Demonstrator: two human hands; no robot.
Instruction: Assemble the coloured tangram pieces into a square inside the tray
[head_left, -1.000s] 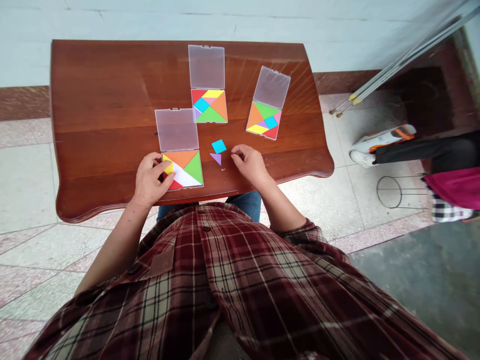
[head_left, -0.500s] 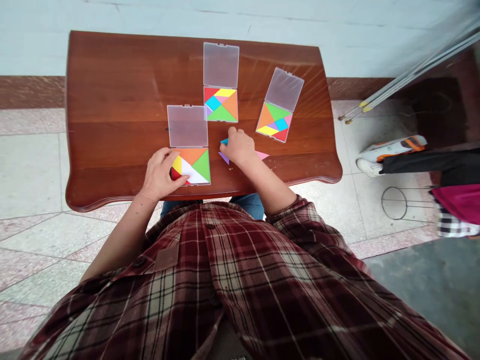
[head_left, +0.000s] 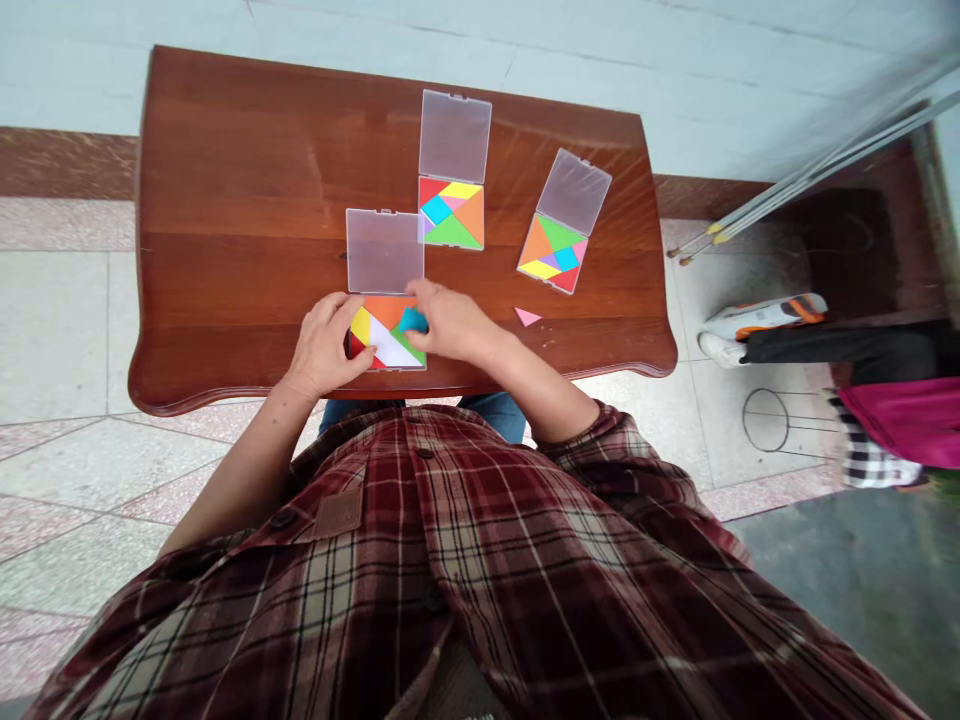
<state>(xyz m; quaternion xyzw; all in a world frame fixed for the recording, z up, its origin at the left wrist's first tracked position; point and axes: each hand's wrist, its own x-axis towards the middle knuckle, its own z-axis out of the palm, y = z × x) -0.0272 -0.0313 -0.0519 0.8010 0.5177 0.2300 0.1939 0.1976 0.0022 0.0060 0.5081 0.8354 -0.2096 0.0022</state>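
Observation:
The near tangram case (head_left: 385,252) lies with its clear lid folded back, its tray holding orange, yellow, green and red pieces around a white gap. My left hand (head_left: 322,345) grips this case by its left side, fingers at the upper corner and thumb along the lower edge. Over the tray's right part, my right hand (head_left: 450,325) pinches a blue tangram piece (head_left: 410,320); its outline is partly hidden by the fingers. A pink triangle (head_left: 528,317) rests on the table to the right of that hand.
Two more open tangram cases with coloured pieces lie farther back, a middle case (head_left: 453,210) and a right case (head_left: 553,250). All are on a brown wooden table (head_left: 247,220) against a wall. At right are a person's leg (head_left: 795,347) and a wire stand (head_left: 766,420).
My right hand has moved left with the blue piece, from the table to above the near case. The purple triangle beside it is no longer visible. My left hand stays at the case.

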